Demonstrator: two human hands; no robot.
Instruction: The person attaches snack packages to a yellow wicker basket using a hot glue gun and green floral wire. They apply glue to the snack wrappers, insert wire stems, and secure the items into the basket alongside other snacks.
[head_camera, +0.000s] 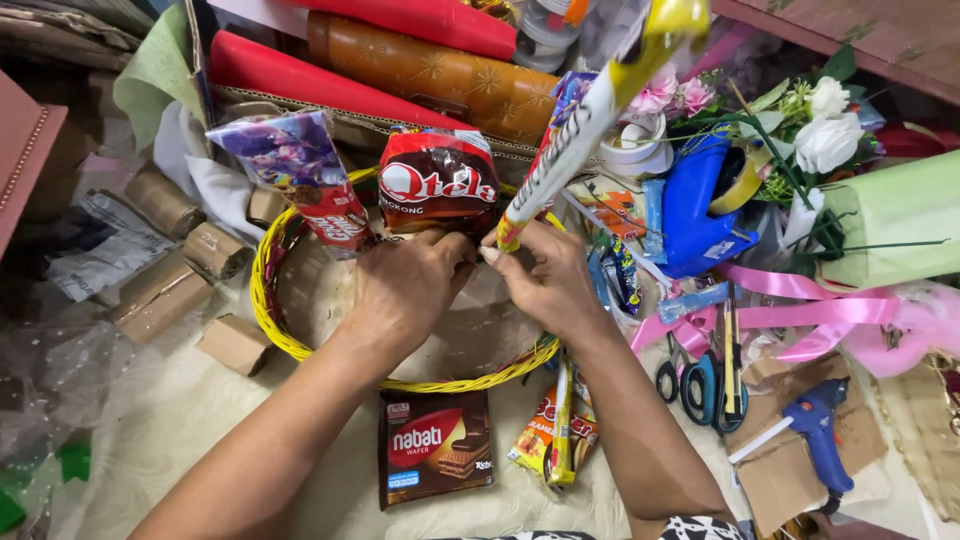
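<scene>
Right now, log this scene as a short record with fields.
Setting: cluttered craft surface seen from above
Left hand: inside the yellow wicker basket, fingers at the base of a dark red snack bag
Right hand: pinching the lower end of a long striped stick pack, grip closed on it
In basket: purple-and-red snack packet standing at the left rim
Below basket: brown wafer pack, flat
Right side: scissors, blue glue gun, pink ribbon, white artificial flowers
Left side: small cardboard boxes
</scene>
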